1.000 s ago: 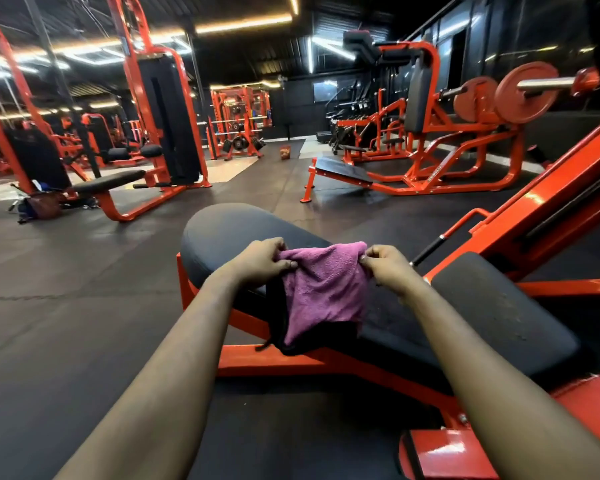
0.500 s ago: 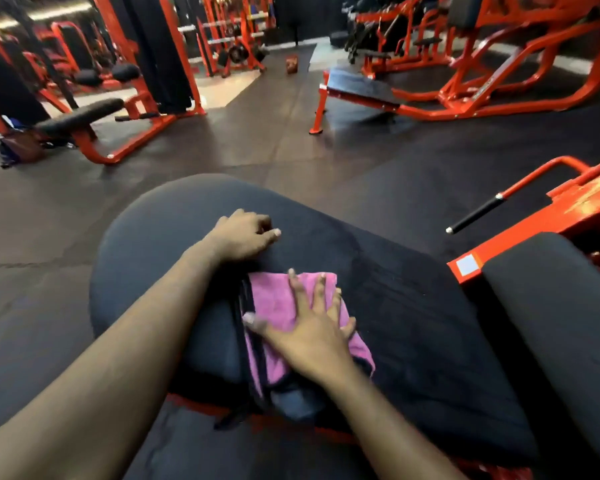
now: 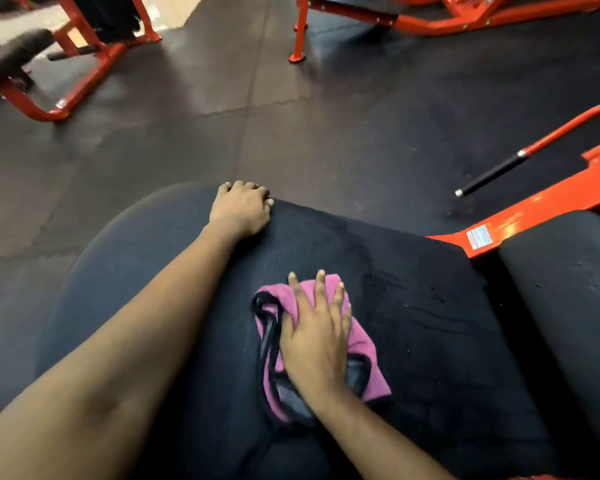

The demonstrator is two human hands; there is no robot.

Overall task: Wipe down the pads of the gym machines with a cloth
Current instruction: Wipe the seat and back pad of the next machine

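Wiping is judged barely begun: the cloth (image 3: 369, 368) is pressed flat on the middle of the pad (image 3: 423, 306) by the right hand (image 3: 316, 341), fingers (image 3: 318, 292) spread, the far edge is gripped by the curled left hand (image 3: 241, 211), and the next pad (image 3: 561, 289) is left to be done.

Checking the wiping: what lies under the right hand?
Under the right hand lies a crumpled pink cloth with dark trim, pressed with straight fingers onto the black cushioned machine pad. The cloth's middle and the pad beneath it are covered, so unseen.
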